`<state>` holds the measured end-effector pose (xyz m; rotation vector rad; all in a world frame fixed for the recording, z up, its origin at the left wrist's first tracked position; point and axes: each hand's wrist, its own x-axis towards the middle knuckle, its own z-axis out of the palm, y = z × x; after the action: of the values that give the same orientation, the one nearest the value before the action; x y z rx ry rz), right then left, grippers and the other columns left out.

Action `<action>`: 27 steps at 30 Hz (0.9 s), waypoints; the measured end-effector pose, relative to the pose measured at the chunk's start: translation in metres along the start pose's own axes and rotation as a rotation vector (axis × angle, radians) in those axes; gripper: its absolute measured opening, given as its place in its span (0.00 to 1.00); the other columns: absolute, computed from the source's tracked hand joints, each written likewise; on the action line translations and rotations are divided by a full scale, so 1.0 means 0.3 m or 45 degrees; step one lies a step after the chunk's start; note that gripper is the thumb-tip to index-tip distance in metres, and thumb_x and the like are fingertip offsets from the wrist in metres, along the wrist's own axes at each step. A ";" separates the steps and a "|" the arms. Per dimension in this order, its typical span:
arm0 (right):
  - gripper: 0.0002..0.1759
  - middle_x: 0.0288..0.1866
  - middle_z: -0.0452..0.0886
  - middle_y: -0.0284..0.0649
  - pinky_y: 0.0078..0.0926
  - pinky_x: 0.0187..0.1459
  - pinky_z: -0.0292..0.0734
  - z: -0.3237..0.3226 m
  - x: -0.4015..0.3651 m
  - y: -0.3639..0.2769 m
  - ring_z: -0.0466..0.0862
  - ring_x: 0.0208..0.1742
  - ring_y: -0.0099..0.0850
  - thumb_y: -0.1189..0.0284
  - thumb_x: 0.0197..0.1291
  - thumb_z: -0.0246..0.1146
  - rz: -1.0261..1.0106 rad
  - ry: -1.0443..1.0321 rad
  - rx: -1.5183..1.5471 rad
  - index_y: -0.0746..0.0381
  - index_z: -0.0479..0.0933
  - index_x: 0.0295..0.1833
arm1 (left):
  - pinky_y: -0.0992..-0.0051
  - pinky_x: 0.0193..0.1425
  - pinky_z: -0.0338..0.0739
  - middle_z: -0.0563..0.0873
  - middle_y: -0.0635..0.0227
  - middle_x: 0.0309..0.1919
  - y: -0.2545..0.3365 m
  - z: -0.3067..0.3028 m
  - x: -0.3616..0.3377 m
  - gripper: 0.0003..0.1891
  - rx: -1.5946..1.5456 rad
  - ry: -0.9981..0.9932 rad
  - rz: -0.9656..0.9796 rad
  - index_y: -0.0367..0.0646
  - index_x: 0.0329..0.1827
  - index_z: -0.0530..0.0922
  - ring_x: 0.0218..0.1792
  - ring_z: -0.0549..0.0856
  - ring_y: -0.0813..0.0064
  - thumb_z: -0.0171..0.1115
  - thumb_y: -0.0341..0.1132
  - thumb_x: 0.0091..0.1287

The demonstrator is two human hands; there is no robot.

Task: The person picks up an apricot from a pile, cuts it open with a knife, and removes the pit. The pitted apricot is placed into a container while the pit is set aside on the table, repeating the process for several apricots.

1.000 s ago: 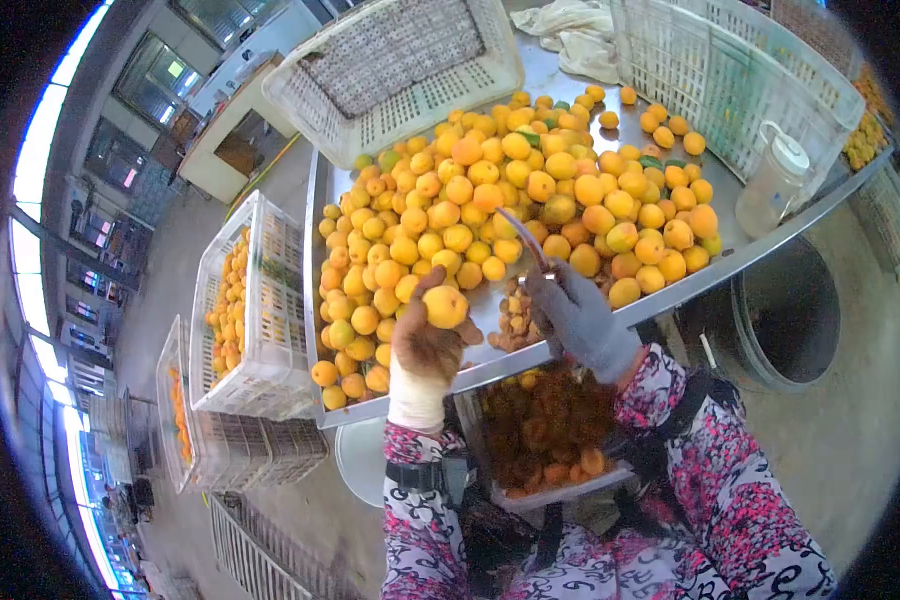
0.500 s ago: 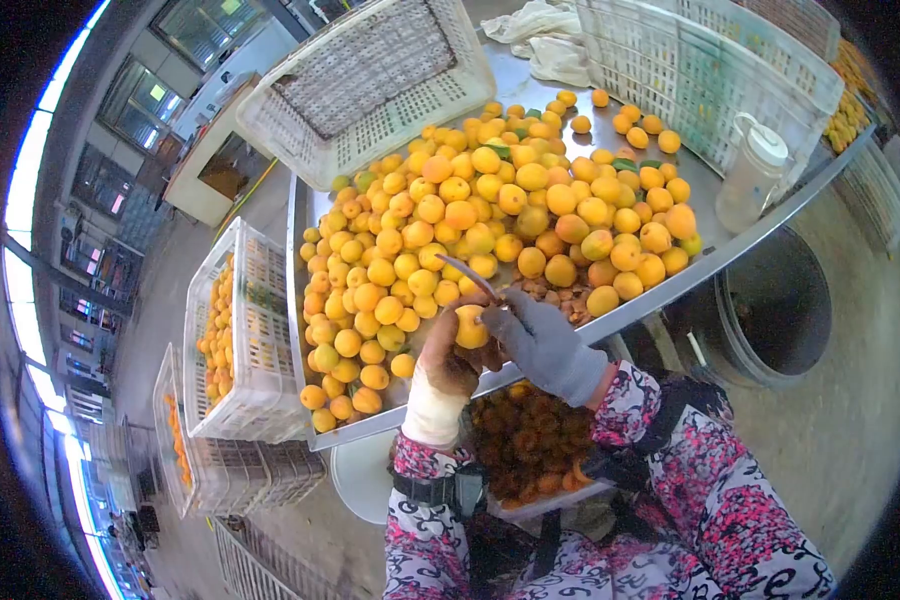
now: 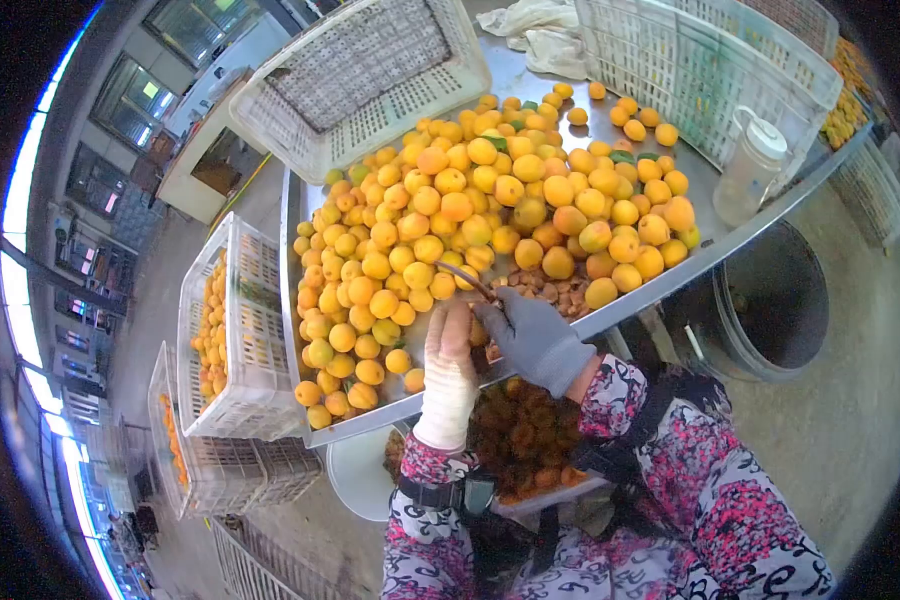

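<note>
Many orange-yellow fruits (image 3: 425, 200) lie heaped on a metal table (image 3: 660, 290). My right hand (image 3: 535, 335), in a grey glove, is closed on a thin curved knife (image 3: 467, 279) at the table's near edge. Beside it is my left hand (image 3: 450, 365), wrapped in white at the wrist, its fingers pointing up towards the heap; what it holds, if anything, is hidden. Brown pits (image 3: 550, 290) lie just past my right hand. Below the edge, a container of darker orange pieces (image 3: 525, 440) shows between my forearms.
White crates of fruit (image 3: 260, 350) stand at the left. An upturned-looking crate (image 3: 370, 90) and another crate (image 3: 700, 90) rest on the table, with a lidded plastic jug (image 3: 752, 170). A white bucket (image 3: 355, 480) and a dark bin (image 3: 775, 300) stand below.
The fruit that was between my hands no longer shows there. My left hand has straightened, with more of its back in view. The curved knife stays in my right hand.
</note>
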<state>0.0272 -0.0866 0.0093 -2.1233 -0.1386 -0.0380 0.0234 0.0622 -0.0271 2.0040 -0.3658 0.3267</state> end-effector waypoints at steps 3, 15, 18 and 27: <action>0.23 0.28 0.80 0.54 0.49 0.35 0.74 0.000 0.006 0.006 0.81 0.34 0.53 0.51 0.65 0.48 0.004 -0.011 0.082 0.62 0.70 0.45 | 0.71 0.45 0.77 0.76 0.52 0.47 0.077 -0.021 0.035 0.22 0.583 0.059 0.478 0.36 0.56 0.70 0.40 0.81 0.57 0.59 0.20 0.56; 0.22 0.27 0.79 0.55 0.50 0.34 0.73 -0.060 0.020 -0.011 0.80 0.33 0.54 0.53 0.64 0.50 -0.157 0.025 0.161 0.62 0.70 0.46 | 0.64 0.58 0.73 0.76 0.62 0.53 0.110 -0.063 0.108 0.26 -1.304 0.192 -0.391 0.37 0.62 0.66 0.52 0.77 0.65 0.55 0.45 0.66; 0.22 0.27 0.79 0.55 0.49 0.33 0.73 -0.038 -0.020 -0.037 0.80 0.32 0.54 0.52 0.65 0.51 -0.155 -0.096 0.137 0.62 0.70 0.47 | 0.67 0.59 0.71 0.77 0.62 0.50 0.122 -0.047 0.110 0.26 -1.626 0.231 -0.551 0.35 0.60 0.68 0.51 0.78 0.68 0.55 0.46 0.67; 0.25 0.27 0.79 0.57 0.50 0.33 0.73 0.008 -0.063 -0.066 0.79 0.31 0.56 0.51 0.65 0.49 0.017 -0.119 0.078 0.64 0.68 0.50 | 0.74 0.54 0.71 0.79 0.66 0.46 0.130 -0.037 0.081 0.26 -1.401 0.113 -0.568 0.38 0.57 0.70 0.49 0.78 0.73 0.52 0.52 0.68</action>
<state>0.0060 -0.0757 0.0232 -2.0650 -0.1787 0.0724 0.0296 0.0527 0.0188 0.9347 0.0004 -0.0820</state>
